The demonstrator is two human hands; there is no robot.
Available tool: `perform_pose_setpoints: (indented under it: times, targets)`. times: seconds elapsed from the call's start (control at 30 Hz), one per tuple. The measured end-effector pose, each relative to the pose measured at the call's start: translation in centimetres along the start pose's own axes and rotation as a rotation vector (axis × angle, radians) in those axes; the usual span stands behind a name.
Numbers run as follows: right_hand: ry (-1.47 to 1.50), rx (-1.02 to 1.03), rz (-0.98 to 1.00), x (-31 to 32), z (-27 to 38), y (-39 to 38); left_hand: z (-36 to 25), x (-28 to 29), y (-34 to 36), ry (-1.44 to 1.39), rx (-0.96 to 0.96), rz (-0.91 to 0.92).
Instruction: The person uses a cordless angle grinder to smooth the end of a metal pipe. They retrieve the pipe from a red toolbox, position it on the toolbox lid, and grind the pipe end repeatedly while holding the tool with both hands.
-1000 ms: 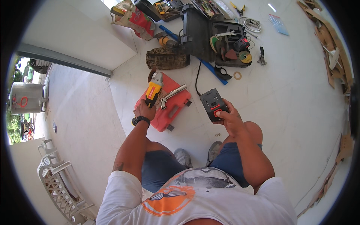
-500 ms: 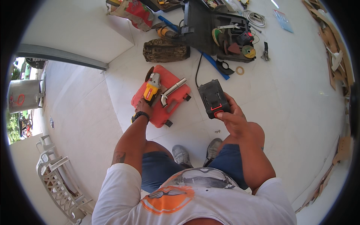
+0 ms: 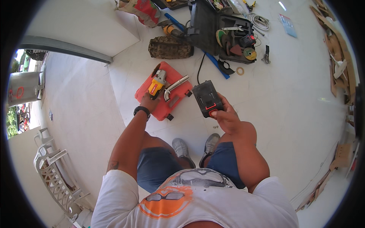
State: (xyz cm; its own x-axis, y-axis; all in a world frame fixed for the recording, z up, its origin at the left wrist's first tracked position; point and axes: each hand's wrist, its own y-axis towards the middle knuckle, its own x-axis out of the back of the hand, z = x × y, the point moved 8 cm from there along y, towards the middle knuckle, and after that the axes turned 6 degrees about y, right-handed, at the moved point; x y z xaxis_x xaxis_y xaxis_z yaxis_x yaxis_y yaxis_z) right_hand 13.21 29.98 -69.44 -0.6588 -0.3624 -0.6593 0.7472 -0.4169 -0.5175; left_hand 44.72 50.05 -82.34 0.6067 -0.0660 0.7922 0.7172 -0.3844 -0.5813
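On a red plastic case (image 3: 143, 91) lying on the floor rests a yellow-and-grey angle grinder (image 3: 155, 87) with a brown disc (image 3: 156, 70) at its far end. My left hand (image 3: 149, 102) is closed round the grinder's near end, which the fingers partly hide. Beside the grinder, a bent chrome pipe (image 3: 176, 87) lies across the case. Held up to the right of the case is a black battery pack (image 3: 206, 95) with red trim. My right hand (image 3: 227, 117) grips it from its right side, thumb on the red button end.
Further off, an open black tool case (image 3: 236, 57) holds discs and a wrench. Around it are a camouflage bag (image 3: 170, 47), a blue bar (image 3: 216, 65), a yellow power tool (image 3: 173, 30) and a coiled hose (image 3: 258, 21). White plastic chairs (image 3: 57, 178) stand at left; cardboard (image 3: 338, 64) lines the right.
The battery pack has moved slightly left, closer to the red case, with my right hand still round it. My left hand has shifted a little on the grinder. The whole view has tilted slightly.
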Motion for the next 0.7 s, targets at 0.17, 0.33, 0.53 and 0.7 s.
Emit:
perform_pose_setpoints:
  times: [0.17,0.33,0.53,0.7]
  targets:
    - [-0.023,-0.155,0.122,-9.0,0.2,-5.2,-6.6,7.3,-15.8,-1.079,-0.115,0.356]
    - [-0.475,-0.375,0.433,-21.6,3.7,-12.5,-7.7,20.1,-34.7,-1.309,-0.13,0.685]
    - [-0.475,-0.731,0.542,-37.7,0.1,-19.7,4.3,33.3,-47.7,-1.093,0.073,0.445]
    - [-0.795,-0.727,0.668,-51.9,-7.3,-19.3,17.8,37.5,-50.1,-1.273,0.053,0.299]
